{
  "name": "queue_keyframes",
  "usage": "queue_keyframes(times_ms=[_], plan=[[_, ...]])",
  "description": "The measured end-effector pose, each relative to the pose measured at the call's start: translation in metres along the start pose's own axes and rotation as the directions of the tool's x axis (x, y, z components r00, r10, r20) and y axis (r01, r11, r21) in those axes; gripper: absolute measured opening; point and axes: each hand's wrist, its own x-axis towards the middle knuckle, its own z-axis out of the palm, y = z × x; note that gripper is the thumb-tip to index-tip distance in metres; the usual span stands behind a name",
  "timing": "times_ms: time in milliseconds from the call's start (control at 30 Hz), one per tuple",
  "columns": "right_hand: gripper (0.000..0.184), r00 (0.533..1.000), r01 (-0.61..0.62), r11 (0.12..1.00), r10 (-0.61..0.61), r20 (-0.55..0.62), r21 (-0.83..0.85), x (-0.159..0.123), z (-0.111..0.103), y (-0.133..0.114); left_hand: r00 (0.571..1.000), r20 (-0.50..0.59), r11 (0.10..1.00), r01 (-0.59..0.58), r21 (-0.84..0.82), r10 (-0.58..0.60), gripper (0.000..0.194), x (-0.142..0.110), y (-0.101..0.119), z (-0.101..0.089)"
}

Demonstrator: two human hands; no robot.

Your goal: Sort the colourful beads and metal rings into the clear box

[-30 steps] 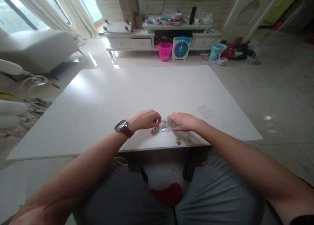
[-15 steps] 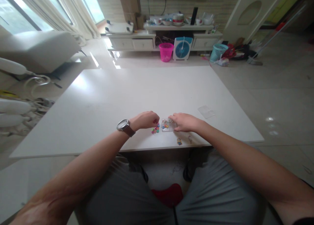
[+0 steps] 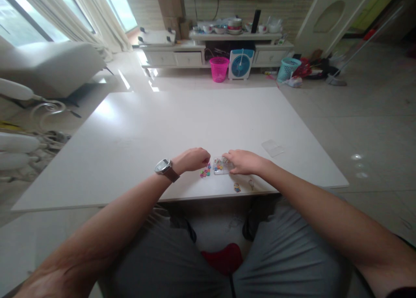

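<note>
A small clear plastic box (image 3: pixel 222 172) sits near the table's front edge, with colourful little pieces in one part and whitish rings along its far side. My right hand (image 3: pixel 244 161) grips the box from the right, thumb at the near side and fingers at the far side. Left of the box lies a loose pile of small bright beads (image 3: pixel 204 173). Just above that pile my left hand (image 3: pixel 196 158) is closed with its fingertips pointing down; whatever they pinch is hidden. A cartoon figure charm (image 3: pixel 237 187) and a small pale charm (image 3: pixel 251 184) lie nearer to me.
A clear flat lid (image 3: pixel 273 148) rests on the white table (image 3: pixel 182 120) to the right. Beyond the table stand a pink basket (image 3: pixel 219 69), a blue fan (image 3: pixel 241 65) and a low cabinet (image 3: pixel 162 58). White chairs (image 3: pixel 19 142) are at the left.
The view has shifted very slightly. Both hands stay almost where they were, the left still closed by the beads and the right still on the box.
</note>
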Motion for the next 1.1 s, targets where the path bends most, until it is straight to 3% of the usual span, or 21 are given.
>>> queue_keyframes(times_ms=[133, 300, 667, 900, 1100], plan=[[0.051, 1.000, 0.001, 1.000, -0.001, 0.003, 0.003, -0.001, -0.001, -0.001, 0.992, -0.083, 0.990, -0.108, -0.092, 0.101, 0.018, 0.003, 0.001, 0.001], [0.049, 1.000, -0.008, 1.000, 0.008, 0.004, 0.015, -0.002, -0.006, -0.004, 0.975, -0.131, 0.975, -0.195, -0.104, 0.181, 0.015, 0.003, 0.018, 0.002], [0.050, 1.000, 0.003, 0.999, -0.003, -0.015, 0.043, 0.001, -0.003, -0.003, 0.982, -0.077, 0.981, -0.181, -0.075, 0.175, 0.018, 0.007, 0.031, 0.017], [0.047, 1.000, 0.006, 1.000, -0.006, -0.013, 0.012, -0.001, -0.005, -0.005, 0.978, -0.094, 0.978, -0.193, -0.077, 0.186, 0.019, 0.005, 0.024, 0.006], [0.042, 1.000, 0.007, 1.000, -0.007, -0.027, -0.006, -0.001, -0.003, -0.004, 0.977, -0.043, 0.971, -0.212, -0.109, 0.209, 0.019, 0.003, 0.022, 0.003]])
